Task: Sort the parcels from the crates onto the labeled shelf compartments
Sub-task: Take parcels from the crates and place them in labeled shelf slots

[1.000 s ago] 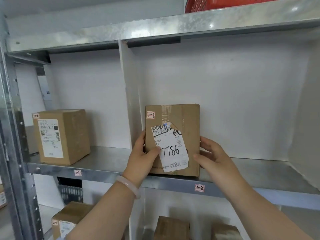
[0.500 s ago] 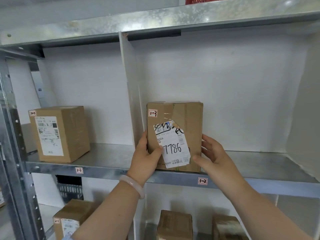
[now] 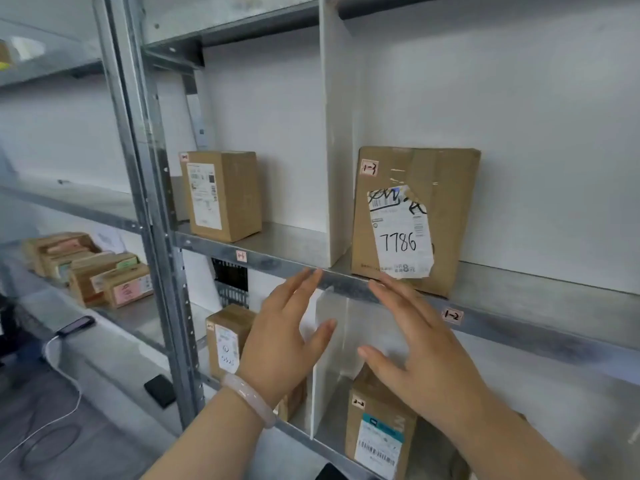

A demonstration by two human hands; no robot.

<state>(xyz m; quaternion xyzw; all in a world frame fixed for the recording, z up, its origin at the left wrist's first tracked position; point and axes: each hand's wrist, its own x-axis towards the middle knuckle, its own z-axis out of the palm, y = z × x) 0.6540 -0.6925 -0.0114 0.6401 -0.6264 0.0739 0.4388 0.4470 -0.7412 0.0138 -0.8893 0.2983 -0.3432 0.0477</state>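
Note:
A brown parcel (image 3: pixel 440 202) with a torn white label reading 7786 and a small tag 1-3 stands upright on the metal shelf (image 3: pixel 519 292), in the compartment whose front edge bears the label 1-2 (image 3: pixel 452 315). It sits just right of the white divider (image 3: pixel 334 133). My left hand (image 3: pixel 284 341), with a pale bracelet at the wrist, and my right hand (image 3: pixel 415 344) hover below and in front of the shelf edge. Both hands have straight fingers, hold nothing, and are apart from the parcel.
Another parcel (image 3: pixel 223 194) stands in the left compartment, labeled 1-1 (image 3: pixel 241 255). The shelf below holds a parcel (image 3: pixel 228 337) on the left and one tagged 2-2 (image 3: pixel 379 427). Several boxes (image 3: pixel 93 271) lie on a shelf far left, with a phone (image 3: pixel 75 325) and cable.
Both hands have let go of the 7786 parcel and drawn back down below the shelf edge. The parcel now stands alone. The camera has swung left and down.

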